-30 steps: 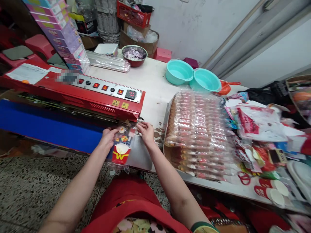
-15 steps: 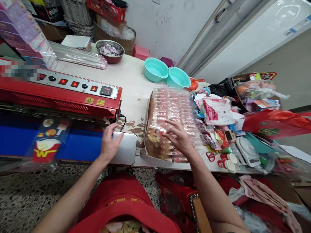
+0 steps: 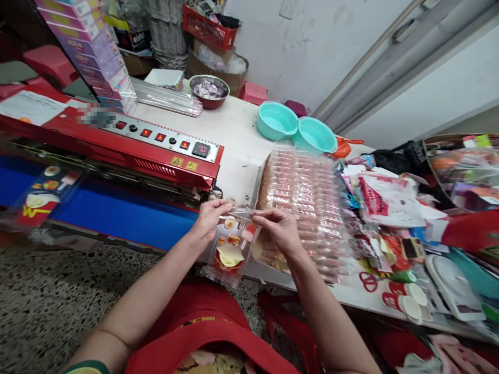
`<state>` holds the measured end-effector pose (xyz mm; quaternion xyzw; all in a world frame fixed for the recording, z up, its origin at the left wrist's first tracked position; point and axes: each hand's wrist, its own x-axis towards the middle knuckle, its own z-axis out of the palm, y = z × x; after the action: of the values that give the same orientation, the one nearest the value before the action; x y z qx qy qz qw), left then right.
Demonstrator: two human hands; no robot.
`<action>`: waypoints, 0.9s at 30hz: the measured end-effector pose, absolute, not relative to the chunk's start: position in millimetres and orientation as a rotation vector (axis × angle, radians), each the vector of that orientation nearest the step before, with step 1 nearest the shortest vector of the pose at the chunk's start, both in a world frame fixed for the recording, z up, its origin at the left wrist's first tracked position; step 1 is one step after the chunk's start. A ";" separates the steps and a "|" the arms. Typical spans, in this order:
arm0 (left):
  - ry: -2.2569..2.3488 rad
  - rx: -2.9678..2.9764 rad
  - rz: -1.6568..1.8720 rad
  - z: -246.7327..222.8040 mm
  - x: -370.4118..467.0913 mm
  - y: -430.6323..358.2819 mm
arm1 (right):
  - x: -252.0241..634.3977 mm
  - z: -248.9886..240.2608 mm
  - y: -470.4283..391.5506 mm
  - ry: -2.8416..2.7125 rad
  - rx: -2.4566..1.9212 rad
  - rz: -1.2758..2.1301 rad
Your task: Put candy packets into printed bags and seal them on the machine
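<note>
Between my hands hangs a clear plastic bag [image 3: 231, 254] with small food-shaped pieces in it, among them an egg, a pink popsicle shape and pale yellow and red parts. My left hand [image 3: 208, 223] pinches the upper left corner of its open-looking top edge. At the upper right corner, my right hand [image 3: 278, 228] pinches the same edge. Just left of my hands runs the blue conveyor belt [image 3: 128, 213] of a red sealing machine [image 3: 156, 156]. Another filled bag [image 3: 41, 200] lies farther left on that belt. Right of the held bag is a carton of packed bags [image 3: 304, 197] in rows.
Two turquoise basins [image 3: 276, 119] stand behind the carton. A metal bowl of small packets [image 3: 209, 91] sits at the back. To the right are red scissors [image 3: 368, 281], paper cups [image 3: 401, 304], a white scale [image 3: 454, 285] and mixed packaging. Stacked boxes [image 3: 89, 57] rise behind the machine.
My right hand has left the carton and come over to my left hand. Both now hold a bag by its top edge. The bag on the belt has moved left, and the view has shifted.
</note>
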<state>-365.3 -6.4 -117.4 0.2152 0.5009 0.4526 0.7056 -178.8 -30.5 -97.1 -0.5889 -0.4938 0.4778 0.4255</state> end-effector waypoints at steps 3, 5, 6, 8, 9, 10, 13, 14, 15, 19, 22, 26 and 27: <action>1.273 0.398 1.118 -153.9 -376.2 -4.8 | -207.4 -139.4 -23.9 -1.007 -1.487 1.348; 1.337 0.356 1.144 -171.4 -386.1 0.3 | -223.7 -158.3 -16.6 -0.866 -1.487 1.423; 1.352 0.336 1.138 -177.3 -392.6 3.3 | -230.4 -166.0 -11.6 -0.803 -1.486 1.452; 1.370 0.299 1.107 -184.3 -408.6 8.5 | -243.0 -179.6 1.4 -0.710 -1.492 1.494; 1.375 0.287 1.087 -185.9 -417.7 10.2 | -249.8 -186.1 9.0 -0.686 -1.500 1.509; 1.380 0.278 1.071 -186.8 -427.0 11.4 | -257.8 -192.3 16.7 -0.676 -1.508 1.521; 1.420 0.272 1.077 -188.2 -452.4 12.8 | -286.8 -205.5 34.8 -0.683 -1.518 1.515; 1.442 0.274 1.100 -188.5 -459.6 13.3 | -295.1 -206.5 37.2 -0.675 -1.516 1.508; 1.470 0.276 1.128 -188.8 -466.4 14.1 | -300.3 -205.2 37.0 -0.686 -1.511 1.481; 1.606 0.266 1.263 -188.2 -497.6 19.2 | -264.2 -180.3 11.0 -1.222 -1.527 0.949; 1.996 0.502 1.389 -188.1 -521.2 20.2 | -181.4 -152.2 -20.0 -1.723 -1.670 0.240; 2.425 1.325 1.489 -183.3 -511.9 5.5 | -80.8 -125.3 -33.9 -1.971 -1.954 -0.153; 2.356 1.470 1.494 -180.1 -499.2 -1.1 | -68.3 -120.1 -31.8 -2.032 -1.945 -0.111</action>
<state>-499.2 -1.1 -180.1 0.4663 0.7470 0.4738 -0.0061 -68.3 -31.8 -120.1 -0.6817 -0.7123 -0.0389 0.1626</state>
